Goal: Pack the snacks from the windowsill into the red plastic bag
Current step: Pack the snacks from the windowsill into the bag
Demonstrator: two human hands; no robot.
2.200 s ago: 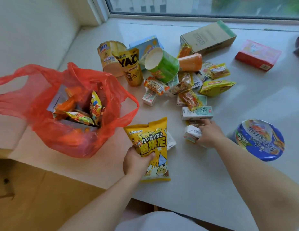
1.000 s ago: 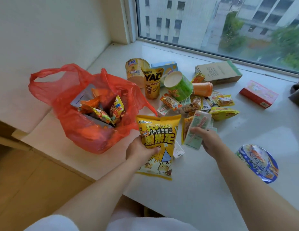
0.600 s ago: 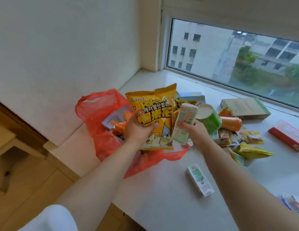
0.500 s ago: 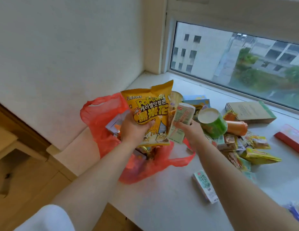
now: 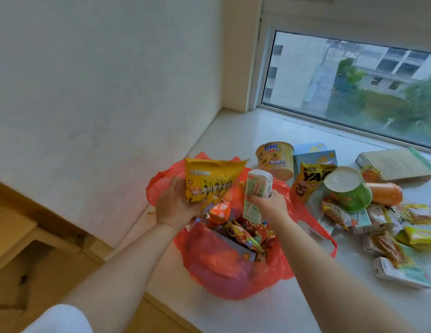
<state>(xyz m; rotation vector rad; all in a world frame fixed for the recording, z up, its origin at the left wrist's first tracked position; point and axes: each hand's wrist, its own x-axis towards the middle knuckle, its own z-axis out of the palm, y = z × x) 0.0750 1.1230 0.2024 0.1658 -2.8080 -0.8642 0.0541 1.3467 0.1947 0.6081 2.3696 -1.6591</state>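
Directly above the open red plastic bag (image 5: 233,267) on the windowsill (image 5: 233,135), the left hand (image 5: 172,207) grips a yellow popcorn bag (image 5: 209,181) and the right hand (image 5: 267,204) clutches a drink carton (image 5: 256,193), apparently poised for dropping in; more snacks (image 5: 383,227) wait to the bag's right.

Soft daylight came in through the window (image 5: 349,85) at the upper right, bright but overcast, and the pale windowsill (image 5: 233,140) caught a mild sheen near the glass. Shadows were faint and diffuse. The yellow snack bag (image 5: 209,181) in the left hand (image 5: 173,207) was smeared by motion blur (its print unreadable). The wide lens bowed the window frame and wall edges, and the whole picture looked slightly soft.
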